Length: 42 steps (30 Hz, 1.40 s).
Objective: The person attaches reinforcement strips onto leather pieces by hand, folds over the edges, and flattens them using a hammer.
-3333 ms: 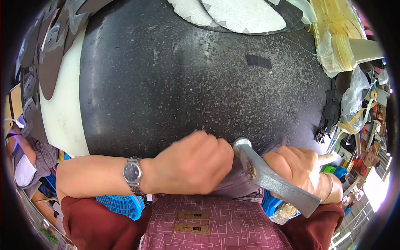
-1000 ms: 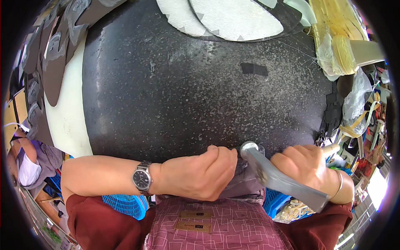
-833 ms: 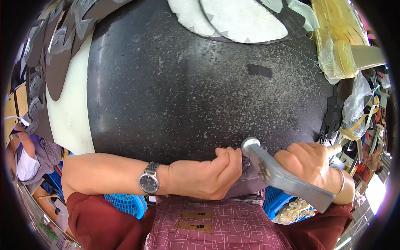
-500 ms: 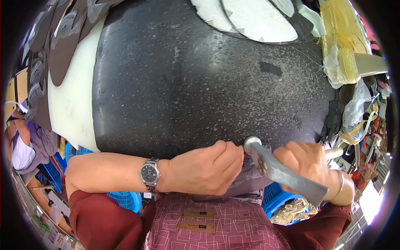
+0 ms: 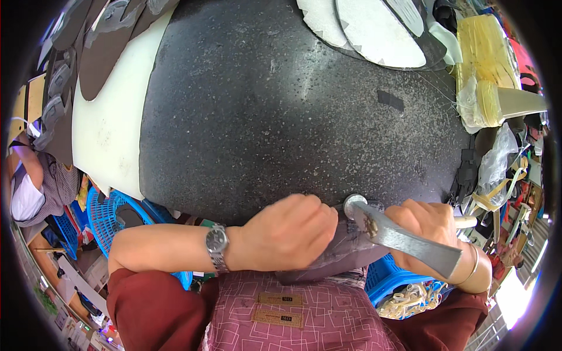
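My right hand [image 5: 426,228] is closed round the wooden handle of a metal hammer [image 5: 410,241]. The hammer's round face [image 5: 355,206] is at the near edge of the black work surface [image 5: 281,134], over the upper end of a brown flat piece [image 5: 333,257]. That piece hangs over the edge toward my lap and carries a greyish, see-through patch. My left hand [image 5: 287,231], knuckles up, is closed at the piece's left side and seems to grip it; its fingertips are hidden. A metal watch [image 5: 216,240] is on my left wrist.
Similar brown pieces [image 5: 99,64] lie at the far left on a white board [image 5: 108,140]. White sole-shaped pieces [image 5: 380,35] are at the back. A yellow-wrapped bundle [image 5: 486,52] stands far right. Blue baskets [image 5: 108,216] flank me; another person's arm [image 5: 29,167] shows at left.
My left hand has shifted slightly left, away from the hammer face. The hammer stays over the edge, in nearly the same place. The whole view has tilted a little.
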{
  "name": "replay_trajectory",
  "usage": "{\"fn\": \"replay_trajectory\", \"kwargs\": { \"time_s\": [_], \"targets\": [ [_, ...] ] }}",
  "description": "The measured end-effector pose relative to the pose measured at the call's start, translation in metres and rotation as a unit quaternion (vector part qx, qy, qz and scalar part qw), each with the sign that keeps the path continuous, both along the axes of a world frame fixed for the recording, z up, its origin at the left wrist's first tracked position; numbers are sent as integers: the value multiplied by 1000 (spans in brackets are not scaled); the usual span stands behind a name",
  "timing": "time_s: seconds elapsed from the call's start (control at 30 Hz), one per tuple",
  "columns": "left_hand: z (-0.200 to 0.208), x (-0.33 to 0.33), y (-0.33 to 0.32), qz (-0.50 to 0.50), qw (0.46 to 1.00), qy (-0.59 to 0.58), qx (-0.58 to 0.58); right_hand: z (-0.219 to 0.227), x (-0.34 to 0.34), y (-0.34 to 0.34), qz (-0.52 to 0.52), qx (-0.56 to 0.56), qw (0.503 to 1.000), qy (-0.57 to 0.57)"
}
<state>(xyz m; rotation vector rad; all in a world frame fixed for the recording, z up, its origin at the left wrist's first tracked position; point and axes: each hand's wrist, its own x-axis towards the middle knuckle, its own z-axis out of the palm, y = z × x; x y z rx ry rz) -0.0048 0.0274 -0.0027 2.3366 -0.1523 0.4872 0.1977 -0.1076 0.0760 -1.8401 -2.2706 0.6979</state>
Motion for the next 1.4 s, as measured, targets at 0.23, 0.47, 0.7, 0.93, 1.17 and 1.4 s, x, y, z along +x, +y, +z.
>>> {"fn": "replay_trajectory", "kwargs": {
  "time_s": [0.23, 0.47, 0.7, 0.93, 1.17, 1.4],
  "targets": [
    [-6, -8, -7, 156, 987, 2, 38, 0, -16, -3, -9, 18, 999, -48],
    [-6, -10, -18, 145, 979, -45, 133, 0, -7, 1, 7, -3, 1000, -16],
    [-2, -7, -18, 74, 955, -74, 276, 2, -11, 3, 44, 35, 997, -51],
    [3, -7, -21, 42, 939, -56, 337, -4, -10, 5, 65, 64, 995, -33],
    [-9, -22, -29, 200, 964, -20, 172, -5, -19, -2, 37, 38, 997, -60],
    [-13, -25, -36, 185, 977, -33, 99, -3, -20, -2, 25, 42, 997, -62]
  ]
}}
